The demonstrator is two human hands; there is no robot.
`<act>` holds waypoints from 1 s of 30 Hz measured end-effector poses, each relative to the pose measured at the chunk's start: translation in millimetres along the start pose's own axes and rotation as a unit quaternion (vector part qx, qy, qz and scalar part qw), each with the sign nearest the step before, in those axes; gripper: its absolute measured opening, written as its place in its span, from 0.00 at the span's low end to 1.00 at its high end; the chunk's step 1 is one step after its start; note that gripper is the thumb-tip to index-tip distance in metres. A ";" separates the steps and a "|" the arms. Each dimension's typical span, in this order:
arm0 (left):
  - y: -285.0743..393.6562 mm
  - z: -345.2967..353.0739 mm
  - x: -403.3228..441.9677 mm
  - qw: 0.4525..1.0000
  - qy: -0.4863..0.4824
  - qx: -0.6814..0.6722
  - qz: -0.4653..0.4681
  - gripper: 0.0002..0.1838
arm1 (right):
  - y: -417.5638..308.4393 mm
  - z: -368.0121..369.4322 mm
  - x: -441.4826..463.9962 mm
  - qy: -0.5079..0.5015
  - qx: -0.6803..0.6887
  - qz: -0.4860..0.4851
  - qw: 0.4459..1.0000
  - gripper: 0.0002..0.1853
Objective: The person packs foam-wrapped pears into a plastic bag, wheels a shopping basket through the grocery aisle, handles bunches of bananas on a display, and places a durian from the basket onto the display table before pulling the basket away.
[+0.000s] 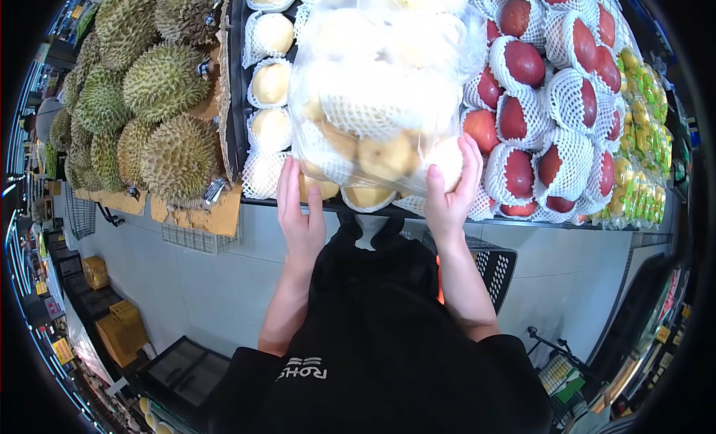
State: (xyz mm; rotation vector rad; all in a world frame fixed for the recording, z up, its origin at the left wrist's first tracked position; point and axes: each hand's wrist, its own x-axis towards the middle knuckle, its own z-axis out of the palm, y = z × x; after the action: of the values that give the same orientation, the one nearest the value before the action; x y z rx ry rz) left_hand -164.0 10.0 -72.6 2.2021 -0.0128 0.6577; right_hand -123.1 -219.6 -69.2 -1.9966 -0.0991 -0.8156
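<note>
A clear plastic bag of pears [384,156] is between my hands, over the pear display. Several yellow pears, some in white foam nets, show through its glossy film; glare washes out its upper part. My left hand [302,214] grips the bag's lower left edge, fingers pointing away from me and thumb in front of a pear. On the lower right corner, my right hand [453,195] holds the bag, with its thumb and fingers around a pale rounded bulge. How far the bag rests on the fruit below I cannot tell.
Netted pears [270,83] lie in rows at the left of the bag. Red apples in foam nets [524,63] are stacked to the right, with bagged yellow-green fruit [640,128] beyond. Spiky durians [179,154] fill the left side. A black crate [488,266] stands below the display's edge.
</note>
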 end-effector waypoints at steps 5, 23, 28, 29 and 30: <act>27.5 4.5 32.3 0.997 0.013 -0.016 0.072 0.25 | -8.5 -9.7 9.8 -0.052 -0.004 0.031 0.998 0.29; 48.1 41.6 81.1 0.990 0.074 -0.030 0.114 0.19 | -35.7 -9.4 63.2 -0.074 0.012 -0.059 0.995 0.27; 47.5 43.8 84.3 0.990 0.088 -0.028 0.104 0.18 | -55.3 2.3 99.6 -0.073 -0.016 -0.140 0.987 0.32; 48.6 43.5 86.0 0.988 0.090 -0.009 0.125 0.19 | -58.1 3.3 110.7 -0.072 -0.041 -0.161 0.984 0.34; 49.5 42.8 86.8 0.985 0.090 0.009 0.146 0.19 | -58.0 7.8 118.3 -0.071 -0.042 -0.161 0.984 0.34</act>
State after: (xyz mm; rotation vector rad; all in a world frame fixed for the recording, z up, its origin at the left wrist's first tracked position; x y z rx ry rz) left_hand -80.7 -35.9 -20.0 2.1694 -0.2414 1.0214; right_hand -49.6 -210.8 40.1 -2.1478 -0.4885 -0.8908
